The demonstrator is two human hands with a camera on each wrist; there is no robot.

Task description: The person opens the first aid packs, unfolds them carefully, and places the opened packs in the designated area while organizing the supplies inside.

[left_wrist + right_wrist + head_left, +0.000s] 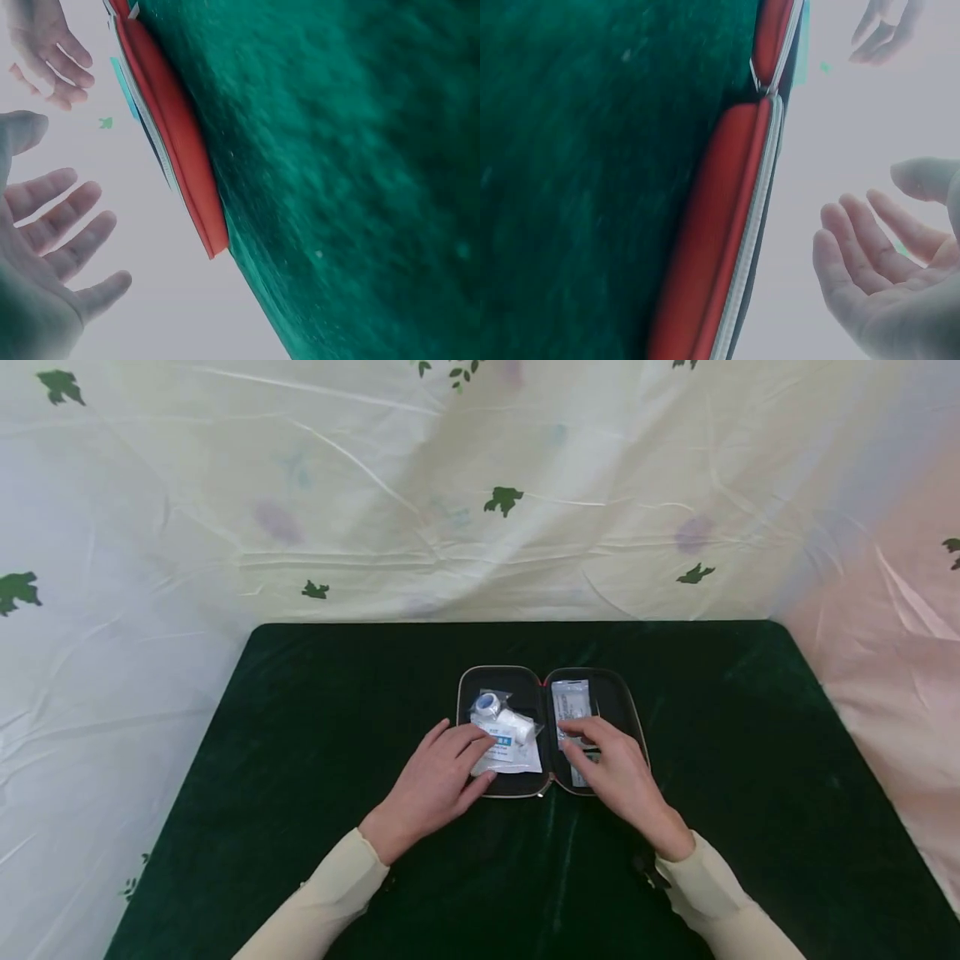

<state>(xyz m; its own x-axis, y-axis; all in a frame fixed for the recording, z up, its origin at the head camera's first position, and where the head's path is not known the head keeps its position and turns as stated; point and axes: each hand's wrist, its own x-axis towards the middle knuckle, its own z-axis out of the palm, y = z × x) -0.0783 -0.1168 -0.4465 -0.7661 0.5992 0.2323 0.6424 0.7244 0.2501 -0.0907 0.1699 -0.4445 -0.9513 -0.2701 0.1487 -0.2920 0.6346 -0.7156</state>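
Note:
A zippered case (504, 787), red outside and black inside, lies unfolded on the green cloth. Its left half holds a white packet with blue print (506, 755), a white roll in clear wrap (516, 724) and a small blue-and-white roll (487, 704). Flat printed packets (572, 697) lie in the right half. My left hand (438, 768) hovers over the left half, fingers spread and apart in the left wrist view. Over the right half is my right hand (621, 770), its fingers loosely bent and nothing between them. Both wrist views show the case's red shell (172, 127) from the side.
Dark green velvety cloth (337, 693) covers the table around the case. A pale curtain with leaf prints (420, 527) hangs behind the table and along both sides. The case's zipper pull (542, 792) sits at the near end of the fold.

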